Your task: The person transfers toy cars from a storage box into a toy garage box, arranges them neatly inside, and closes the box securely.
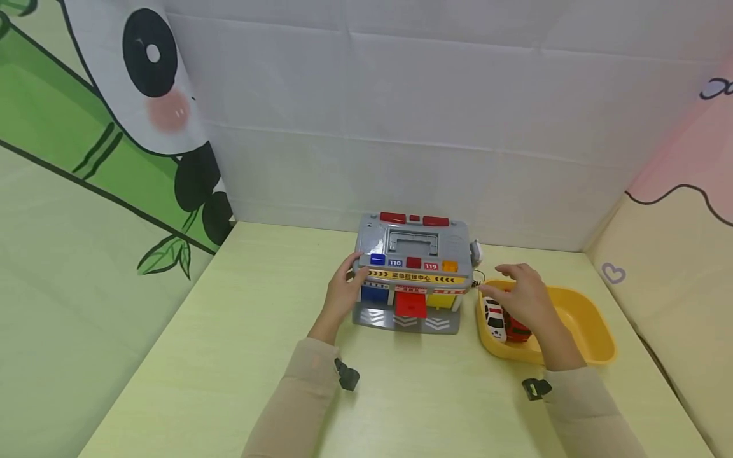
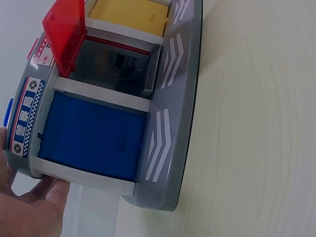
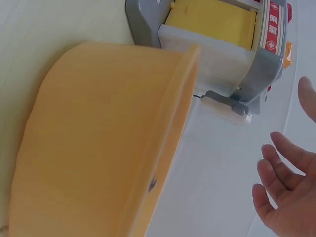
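A grey toy garage (image 1: 413, 271) stands on the table with its red door (image 1: 411, 305) swung up. Blue (image 2: 94, 133) and yellow (image 3: 212, 22) doors flank that opening and are closed. At the garage's left side my left hand (image 1: 342, 291) holds the corner, thumb and fingers around the roof edge. My right hand (image 1: 525, 299) hovers over the yellow tray (image 1: 595, 331) with fingers spread and nothing between them. In the tray, partly under that hand, lie a white toy police car (image 1: 495, 319) and a red toy vehicle (image 1: 517, 331).
A small white and grey piece (image 3: 224, 106) hangs by a thin cord at the garage's right side. Behind the table (image 1: 401, 394) rises a white cloth wall (image 1: 366, 140), with printed cartoon panels at left and right.
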`<state>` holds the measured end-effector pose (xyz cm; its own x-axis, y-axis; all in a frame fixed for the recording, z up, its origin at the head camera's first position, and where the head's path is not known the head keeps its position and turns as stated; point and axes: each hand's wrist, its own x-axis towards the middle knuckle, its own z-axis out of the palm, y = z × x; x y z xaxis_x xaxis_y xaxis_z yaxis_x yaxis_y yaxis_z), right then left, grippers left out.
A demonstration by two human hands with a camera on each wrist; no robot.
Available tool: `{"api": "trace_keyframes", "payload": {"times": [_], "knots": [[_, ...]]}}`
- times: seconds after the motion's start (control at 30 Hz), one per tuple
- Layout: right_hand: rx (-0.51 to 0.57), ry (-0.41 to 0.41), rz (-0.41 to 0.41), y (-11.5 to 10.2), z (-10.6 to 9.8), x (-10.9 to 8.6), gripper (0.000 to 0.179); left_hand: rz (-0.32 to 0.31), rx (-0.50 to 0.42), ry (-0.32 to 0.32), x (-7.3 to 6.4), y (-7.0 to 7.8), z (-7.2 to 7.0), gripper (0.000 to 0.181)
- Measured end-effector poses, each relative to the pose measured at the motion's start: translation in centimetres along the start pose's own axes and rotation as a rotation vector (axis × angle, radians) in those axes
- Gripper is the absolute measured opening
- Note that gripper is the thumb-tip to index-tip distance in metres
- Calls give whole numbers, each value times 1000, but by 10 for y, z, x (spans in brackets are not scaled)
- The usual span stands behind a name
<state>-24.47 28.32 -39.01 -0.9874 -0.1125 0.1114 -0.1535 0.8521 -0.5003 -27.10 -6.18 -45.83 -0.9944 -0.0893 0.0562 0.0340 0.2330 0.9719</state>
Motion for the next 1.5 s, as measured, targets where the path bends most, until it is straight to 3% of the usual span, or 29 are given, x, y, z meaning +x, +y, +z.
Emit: {"api": "trace_keyframes", "payload": {"times": [0.5,0.8,1.5], "knots": [[26,-5,-33,29,-11,-7,67,-8,-5,-2,0,1,-1,44],[15,-112,15,47,-10,-5,75,0,0,2,1,-1,-1,45],[26,-286,-38,77,-6,-1,85,-7,-15,0,1,-2,-1,45]]}}
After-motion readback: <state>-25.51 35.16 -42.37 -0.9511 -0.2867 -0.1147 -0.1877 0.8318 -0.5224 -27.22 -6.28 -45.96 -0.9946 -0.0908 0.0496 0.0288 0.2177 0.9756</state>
